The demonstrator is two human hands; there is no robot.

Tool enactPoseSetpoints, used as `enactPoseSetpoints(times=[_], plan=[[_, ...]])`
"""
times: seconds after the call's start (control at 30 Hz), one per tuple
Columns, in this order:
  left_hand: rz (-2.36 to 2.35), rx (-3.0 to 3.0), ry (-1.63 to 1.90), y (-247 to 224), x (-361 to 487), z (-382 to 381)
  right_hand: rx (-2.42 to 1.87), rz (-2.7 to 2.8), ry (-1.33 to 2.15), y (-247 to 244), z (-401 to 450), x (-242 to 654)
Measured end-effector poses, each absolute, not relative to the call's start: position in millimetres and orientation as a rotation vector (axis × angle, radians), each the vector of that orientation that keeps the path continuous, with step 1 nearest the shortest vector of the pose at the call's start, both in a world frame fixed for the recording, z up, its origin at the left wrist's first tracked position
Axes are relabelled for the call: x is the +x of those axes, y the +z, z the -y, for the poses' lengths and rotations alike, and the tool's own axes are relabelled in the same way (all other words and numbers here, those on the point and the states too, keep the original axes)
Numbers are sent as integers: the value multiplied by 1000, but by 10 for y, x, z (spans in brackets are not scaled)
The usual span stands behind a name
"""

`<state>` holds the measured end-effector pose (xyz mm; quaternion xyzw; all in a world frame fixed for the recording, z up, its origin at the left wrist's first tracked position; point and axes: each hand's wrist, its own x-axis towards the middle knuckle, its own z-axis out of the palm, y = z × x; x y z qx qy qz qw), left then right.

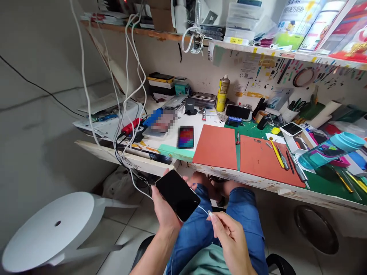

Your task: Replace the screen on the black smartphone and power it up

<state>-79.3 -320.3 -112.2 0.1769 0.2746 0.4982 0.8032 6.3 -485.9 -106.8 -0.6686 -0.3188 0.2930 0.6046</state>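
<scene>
A smartphone [177, 195] with a dark screen lies in my left hand [164, 214], tilted above my lap. Its fingers wrap around the phone's edges. Between the thumb and fingers of my right hand [231, 231] is the white plug of a charging cable [210, 213], held just off the phone's lower right corner, apart from it. The thin white cord passes behind the phone and comes out on its left, toward the bundle of white cables [126, 114] hanging from the shelf.
The workbench [215, 168] carries two orange mats [216, 145], a pixelated tablet-like item [185, 137], a phone on a stand [237, 112], a yellow spray can [222, 93], tools and a blue bottle [329, 151]. An open drawer [137, 160] juts out left, above a white stool [57, 229].
</scene>
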Motion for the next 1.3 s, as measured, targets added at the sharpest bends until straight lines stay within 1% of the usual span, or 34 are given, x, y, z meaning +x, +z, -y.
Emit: enactPoseSetpoints(times=[0.13,0.33,0.73,1.03,1.3], plan=[[-564,340,1131,-951,-550,3201,-1455,732,730,-993,4884,102],[-643,298,1126,-800,-344,3240,-1367,650,772,-961,4836,179],[-676,284,1090,-932,-292,3244,-1335,554,838,-936,4686,224],[-619,358,1093,-994,-303,3263,-1301,497,971,-929,4683,247],[-722,346,1130,-797,-240,3330,-1264,469,994,-969,4658,258]])
